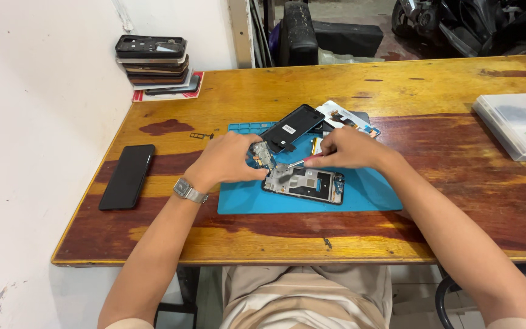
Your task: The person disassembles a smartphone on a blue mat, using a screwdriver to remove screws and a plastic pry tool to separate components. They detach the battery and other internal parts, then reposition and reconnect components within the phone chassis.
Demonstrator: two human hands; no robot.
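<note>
An opened phone frame [304,183] lies on a blue work mat [360,195] on the wooden table. My left hand [226,159] pinches a small circuit board [262,156] lifted at the frame's left end. My right hand [349,148] grips a red-handled tool [302,161], its metal tip pointing at the frame's upper left corner next to the board. A black back cover [291,127] rests tilted on the mat behind my hands. A metal watch sits on my left wrist.
A black phone [127,176] lies at the table's left edge. A stack of phone parts [153,63] sits in the far left corner. A white plastic box [515,123] stands at the right. Small parts [201,135] lie left of the mat. Packaging [348,117] lies behind the cover.
</note>
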